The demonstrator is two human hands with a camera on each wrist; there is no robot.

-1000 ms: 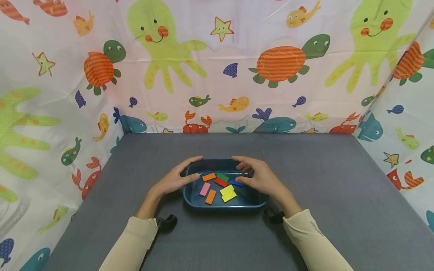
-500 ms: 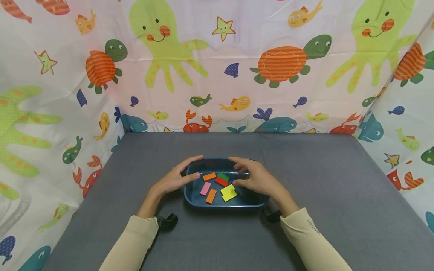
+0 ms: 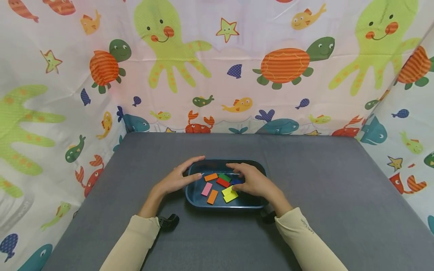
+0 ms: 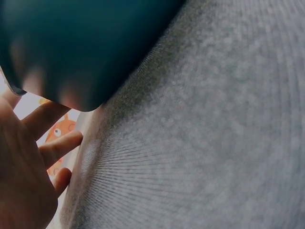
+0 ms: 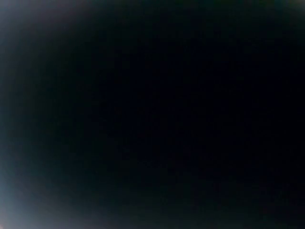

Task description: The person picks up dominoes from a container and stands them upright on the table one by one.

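A dark blue rectangular tray [image 3: 222, 206] sits on the table with several small coloured blocks in it. These include a pink block [image 3: 206, 189], a red block [image 3: 222, 182], a green block [image 3: 224, 177] and two overlapping yellow blocks [image 3: 230, 196]. My left hand [image 3: 173, 181] lies at the tray's left end, thumb extended over the rim and fingers along the outer side; in the left wrist view the fingers are spread. Inside the right half hovers my right hand [image 3: 254, 181], fingers loosely bent above a partly covered blue block [image 3: 236, 181], thumb tip near the yellow blocks.
Two orange blocks [image 3: 212, 197] lie in the tray's left part. Grey cloth covers the table [image 3: 305, 169]. A curtain [image 3: 217, 82] printed with sea animals rises behind and at both sides. The right wrist view is almost wholly dark.
My right hand has moved left and lower into the tray, its thumb coming closer to the yellow blocks. The left hand stays at the tray's left end.
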